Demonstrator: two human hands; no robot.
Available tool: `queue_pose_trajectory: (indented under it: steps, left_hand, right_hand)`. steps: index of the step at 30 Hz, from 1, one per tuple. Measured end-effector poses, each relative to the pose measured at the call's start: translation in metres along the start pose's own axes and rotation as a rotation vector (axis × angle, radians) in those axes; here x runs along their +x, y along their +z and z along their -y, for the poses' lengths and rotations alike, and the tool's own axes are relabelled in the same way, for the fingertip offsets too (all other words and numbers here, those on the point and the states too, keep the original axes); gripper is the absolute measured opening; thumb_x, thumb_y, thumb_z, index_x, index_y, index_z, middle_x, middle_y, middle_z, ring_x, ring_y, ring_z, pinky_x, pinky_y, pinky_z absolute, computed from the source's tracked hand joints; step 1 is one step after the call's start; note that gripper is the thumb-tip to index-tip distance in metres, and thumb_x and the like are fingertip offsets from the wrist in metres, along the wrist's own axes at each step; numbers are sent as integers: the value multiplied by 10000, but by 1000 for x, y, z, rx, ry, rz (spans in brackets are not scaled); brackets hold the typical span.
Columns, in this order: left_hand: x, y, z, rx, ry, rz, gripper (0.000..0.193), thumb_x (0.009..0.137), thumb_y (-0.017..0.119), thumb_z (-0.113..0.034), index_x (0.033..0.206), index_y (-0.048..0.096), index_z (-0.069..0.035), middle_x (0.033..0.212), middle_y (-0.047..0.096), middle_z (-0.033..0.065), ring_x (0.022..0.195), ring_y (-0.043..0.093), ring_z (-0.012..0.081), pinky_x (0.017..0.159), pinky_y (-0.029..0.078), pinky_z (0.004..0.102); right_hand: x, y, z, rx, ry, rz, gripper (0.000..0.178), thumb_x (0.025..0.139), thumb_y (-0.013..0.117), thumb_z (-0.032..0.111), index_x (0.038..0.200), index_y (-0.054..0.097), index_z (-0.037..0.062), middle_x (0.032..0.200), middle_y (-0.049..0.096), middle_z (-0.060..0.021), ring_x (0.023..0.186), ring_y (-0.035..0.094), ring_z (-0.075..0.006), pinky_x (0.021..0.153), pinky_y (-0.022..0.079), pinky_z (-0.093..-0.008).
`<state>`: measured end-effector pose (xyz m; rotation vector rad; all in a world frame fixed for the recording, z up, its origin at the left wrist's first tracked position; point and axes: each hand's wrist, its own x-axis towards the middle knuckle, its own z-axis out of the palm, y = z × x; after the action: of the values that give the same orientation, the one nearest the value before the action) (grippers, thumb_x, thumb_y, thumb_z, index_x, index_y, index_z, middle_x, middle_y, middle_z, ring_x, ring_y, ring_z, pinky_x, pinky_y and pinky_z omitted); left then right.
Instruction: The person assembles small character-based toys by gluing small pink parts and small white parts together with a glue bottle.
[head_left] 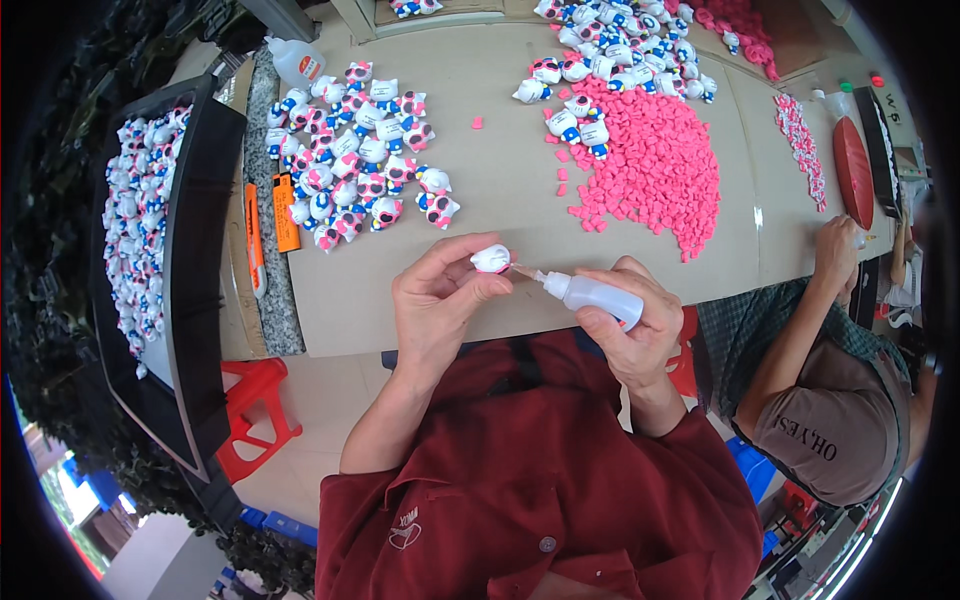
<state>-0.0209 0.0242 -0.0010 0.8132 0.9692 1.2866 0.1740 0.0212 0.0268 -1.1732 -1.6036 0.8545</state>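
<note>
Between the thumb and fingers of my left hand [435,300] is a small white cat figurine [491,259], with a bit of pink at its right side. My right hand [640,325] grips a translucent glue bottle [600,299], tilted so its thin nozzle points left. The nozzle tip is at the figurine's right side; whether it touches cannot be made out. Beyond my hands, a heap of small pink pieces [655,165] lies on the tabletop [480,190]. To the left is a cluster of white, blue and pink cat figurines [350,150].
A black bin [205,250] full of figurines stands at the left. By it lie an orange cutter knife [254,240], an orange box [286,212] and another bottle [295,62]. More figurines [630,45] are piled far right. A co-worker [815,390] sits at my right beside a red tray [853,170].
</note>
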Motion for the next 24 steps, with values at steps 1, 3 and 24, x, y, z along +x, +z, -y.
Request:
queue_pose_trajectory:
  steps: [1,3,24]
  left_hand:
    - [0,0,0,-7,0,-2,345,767,683,70,1098,593,32,949,655,107,850,652,167,745,528,259]
    - [0,-1,1,-3,1,0,342,766,682,73,1094,596,32,961,649,106,849,652,167,744,529,259]
    - [-29,-13,-6,75,-147,-26,354,808,622,100,1152,573,32,1051,586,82,973,620,184,843,515,273]
  right_hand:
    - [0,0,0,4,-13,8,308,657,777,88,923,675,-30,682,611,-70,556,471,-150,487,361,-264]
    - [1,1,0,9,-27,16,310,656,777,87,925,674,-29,683,609,-70,557,472,-149,487,360,-263]
    - [28,39,-10,-267,-41,7,345,676,733,29,1005,630,32,957,636,-95,897,579,-228,824,426,-337]
